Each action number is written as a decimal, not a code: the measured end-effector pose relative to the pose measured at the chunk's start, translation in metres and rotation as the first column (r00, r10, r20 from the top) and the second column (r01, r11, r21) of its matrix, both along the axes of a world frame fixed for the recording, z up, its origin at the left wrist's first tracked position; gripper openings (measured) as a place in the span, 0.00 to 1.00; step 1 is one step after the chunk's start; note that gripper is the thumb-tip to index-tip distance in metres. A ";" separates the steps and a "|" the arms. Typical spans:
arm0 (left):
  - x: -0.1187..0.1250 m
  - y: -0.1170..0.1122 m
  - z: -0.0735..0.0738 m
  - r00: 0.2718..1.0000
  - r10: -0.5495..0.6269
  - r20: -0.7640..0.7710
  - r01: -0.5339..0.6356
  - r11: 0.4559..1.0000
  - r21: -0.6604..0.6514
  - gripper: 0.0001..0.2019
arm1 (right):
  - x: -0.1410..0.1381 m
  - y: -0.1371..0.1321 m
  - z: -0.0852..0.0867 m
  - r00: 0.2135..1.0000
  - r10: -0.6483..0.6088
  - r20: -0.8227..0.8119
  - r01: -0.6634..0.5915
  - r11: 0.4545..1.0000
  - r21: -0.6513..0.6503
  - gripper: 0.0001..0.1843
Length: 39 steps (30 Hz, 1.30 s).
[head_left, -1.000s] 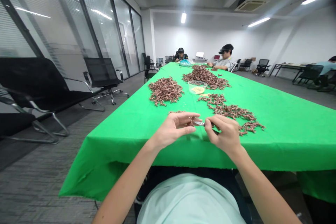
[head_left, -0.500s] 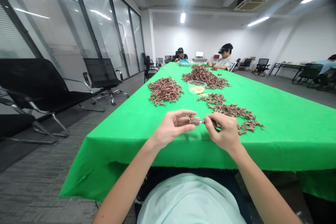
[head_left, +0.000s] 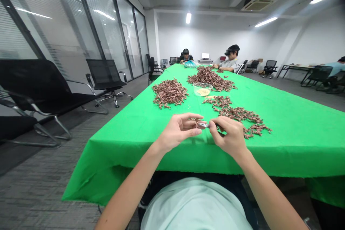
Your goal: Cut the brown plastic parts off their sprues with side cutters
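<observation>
My left hand point(head_left: 175, 131) is over the near part of the green cloth, its fingers curled round a small reddish-brown, branching piece point(head_left: 196, 125). Just to the right, my right hand point(head_left: 230, 133) pinches a slim silvery metal tool point(head_left: 203, 125), whose far end touches or nearly touches the piece; its exact kind is too small to make out. Beside the right hand spreads a loose scatter of similar brown pieces point(head_left: 244, 114). A clear round bowl point(head_left: 202, 89) with pale yellowish bits in it stands farther out.
On the green tablecloth point(head_left: 291, 122) lie a brown heap point(head_left: 170, 92) to the left and a larger heap point(head_left: 210, 78) beyond the bowl. A blue plastic bag point(head_left: 190, 64) is at the far end. Two people sit at the table's far part. Black chairs point(head_left: 105, 74) stand along the left.
Both hands keep nearly the same place. The tool's silvery end is angled slightly differently at the brown piece. The whole view has shifted very slightly.
</observation>
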<state>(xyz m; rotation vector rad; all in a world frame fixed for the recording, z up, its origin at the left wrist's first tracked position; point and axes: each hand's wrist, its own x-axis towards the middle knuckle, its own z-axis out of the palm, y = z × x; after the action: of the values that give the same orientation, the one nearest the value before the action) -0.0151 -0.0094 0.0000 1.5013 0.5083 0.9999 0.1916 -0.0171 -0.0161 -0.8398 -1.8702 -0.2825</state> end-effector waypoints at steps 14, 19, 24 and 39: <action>-0.001 0.001 -0.001 1.000 -0.010 0.002 0.010 0.998 0.057 0.20 | 0.001 0.000 0.002 0.998 0.047 -0.042 -0.050 0.995 -0.083 0.15; 0.000 0.001 -0.002 1.000 -0.008 0.007 0.007 0.993 0.121 0.19 | 0.003 0.002 0.003 0.994 0.091 -0.066 -0.102 0.976 -0.191 0.20; 0.000 0.000 -0.001 1.000 0.006 0.017 -0.007 0.997 0.079 0.20 | 0.004 0.002 0.004 0.991 0.090 -0.099 -0.109 0.974 -0.197 0.16; 0.000 0.000 -0.001 0.999 0.030 0.015 -0.030 1.000 0.003 0.23 | 0.001 -0.001 0.004 0.993 0.070 -0.091 -0.081 0.989 -0.122 0.11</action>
<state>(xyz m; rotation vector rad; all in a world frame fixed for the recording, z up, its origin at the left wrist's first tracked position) -0.0151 -0.0092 -0.0007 1.4914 0.5198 1.0346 0.1921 -0.0184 -0.0123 -0.8502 -1.8485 -0.0812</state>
